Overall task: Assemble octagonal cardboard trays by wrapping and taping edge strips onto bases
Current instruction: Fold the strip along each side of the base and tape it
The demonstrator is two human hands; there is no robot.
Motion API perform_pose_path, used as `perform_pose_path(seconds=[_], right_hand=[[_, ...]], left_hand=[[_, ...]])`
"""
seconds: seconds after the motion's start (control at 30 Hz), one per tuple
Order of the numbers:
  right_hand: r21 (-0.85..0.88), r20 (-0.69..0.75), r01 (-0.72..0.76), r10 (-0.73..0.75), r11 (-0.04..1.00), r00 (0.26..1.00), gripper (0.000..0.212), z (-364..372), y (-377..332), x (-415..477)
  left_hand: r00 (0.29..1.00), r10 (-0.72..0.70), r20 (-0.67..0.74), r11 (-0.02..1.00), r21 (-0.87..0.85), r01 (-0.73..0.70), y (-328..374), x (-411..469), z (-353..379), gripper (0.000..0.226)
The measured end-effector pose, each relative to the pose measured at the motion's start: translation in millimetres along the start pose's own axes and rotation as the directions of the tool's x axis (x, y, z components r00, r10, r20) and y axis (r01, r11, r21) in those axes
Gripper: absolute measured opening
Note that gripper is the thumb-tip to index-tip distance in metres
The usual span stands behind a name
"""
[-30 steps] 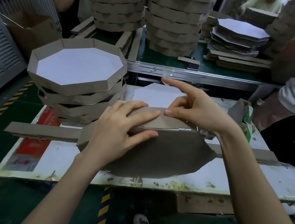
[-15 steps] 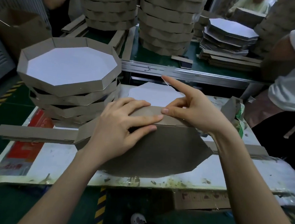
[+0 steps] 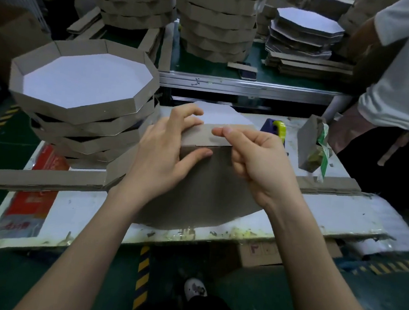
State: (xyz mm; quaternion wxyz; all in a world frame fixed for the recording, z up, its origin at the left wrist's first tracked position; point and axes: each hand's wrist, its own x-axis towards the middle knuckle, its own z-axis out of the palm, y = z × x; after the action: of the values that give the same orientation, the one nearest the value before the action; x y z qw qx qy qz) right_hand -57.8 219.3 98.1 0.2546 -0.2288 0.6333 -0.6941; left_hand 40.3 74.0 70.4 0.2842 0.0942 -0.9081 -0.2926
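A brown octagonal cardboard base (image 3: 203,191) stands tilted toward me on the white work table (image 3: 76,215), its white face turned away. A brown edge strip (image 3: 207,136) is folded up along its top side. My left hand (image 3: 164,151) grips that strip and base from the left, fingers over the top and thumb pressed on the base. My right hand (image 3: 257,156) has its fingers curled, thumb and forefinger pinching at the strip's upper edge. Tape is too faint to make out.
A pile of finished octagonal trays (image 3: 83,101) sits at the table's left. Loose strips (image 3: 45,180) lie across the table. A tape dispenser (image 3: 277,128) and a cardboard scrap (image 3: 313,146) are on the right. A person in white (image 3: 400,79) stands at the right; tall tray stacks (image 3: 216,21) behind.
My right hand has dropped its raised forefinger and curled onto the strip's top edge. The left hand shifted its fingers higher over the strip. The tape dispenser has come into sight.
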Motion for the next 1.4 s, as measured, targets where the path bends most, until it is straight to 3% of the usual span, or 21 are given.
perform_pose_path(seconds=[0.3, 0.53, 0.63, 0.77, 0.83, 0.93, 1.03, 1.13, 1.2, 1.27, 1.4], right_hand=[[-0.054, -0.077, -0.029, 0.025, 0.998, 0.997, 0.020, 1, 19, -29], [-0.076, -0.099, -0.018, 0.011, 0.997, 0.995, 0.015, -2, 35, -34], [-0.064, -0.100, -0.049, 0.043, 0.997, 0.994, 0.013, -1, 39, -32], [-0.098, -0.070, -0.024, 0.017, 0.995, 0.997, 0.040, -2, 38, -23], [-0.215, -0.034, -0.026, 0.020, 0.976, 0.999, 0.036, -7, 40, -20], [-0.480, 0.004, -0.108, 0.126, 0.870, 0.992, 0.037, -17, 54, -23], [-0.360, -0.086, -0.070, 0.042, 0.930, 0.995, 0.041, -38, 51, -14], [-0.210, -0.188, 0.137, -0.178, 0.968, 0.966, 0.036, -69, 27, 17], [-0.020, -0.300, 0.213, -0.209, 0.977, 0.931, 0.037, -93, 17, 49], [-0.060, -0.473, 0.135, -0.147, 0.989, 0.869, 0.035, -120, 23, 92], [-0.231, -0.644, -0.308, 0.092, 0.923, 0.759, 0.014, -180, 81, 181]], left_hand=[[0.989, 0.122, 0.082, 0.963, 0.233, -0.138, 0, -7, -5, 0.040], [0.990, 0.109, 0.088, 0.958, 0.258, -0.128, 4, -10, -5, 0.038], [0.997, 0.074, 0.003, 0.986, 0.149, -0.074, 13, -7, -4, 0.037], [0.996, 0.080, -0.047, 0.976, 0.207, -0.069, 28, 10, 9, 0.036], [0.994, 0.091, -0.061, 0.975, 0.211, -0.076, 25, 14, 12, 0.031], [0.988, 0.140, -0.061, 0.970, 0.210, -0.125, 16, 17, 12, 0.032], [0.983, 0.180, -0.030, 0.948, 0.274, -0.165, 13, 21, 9, 0.039], [0.987, 0.144, 0.078, 0.933, 0.323, -0.161, 10, 27, 7, 0.043], [0.984, 0.123, 0.129, 0.932, 0.326, -0.159, 11, 33, 6, 0.045], [0.981, 0.103, 0.163, 0.936, 0.319, -0.151, 12, 40, 5, 0.046], [0.980, 0.048, 0.195, 0.961, 0.259, -0.098, 12, 47, 4, 0.055]])
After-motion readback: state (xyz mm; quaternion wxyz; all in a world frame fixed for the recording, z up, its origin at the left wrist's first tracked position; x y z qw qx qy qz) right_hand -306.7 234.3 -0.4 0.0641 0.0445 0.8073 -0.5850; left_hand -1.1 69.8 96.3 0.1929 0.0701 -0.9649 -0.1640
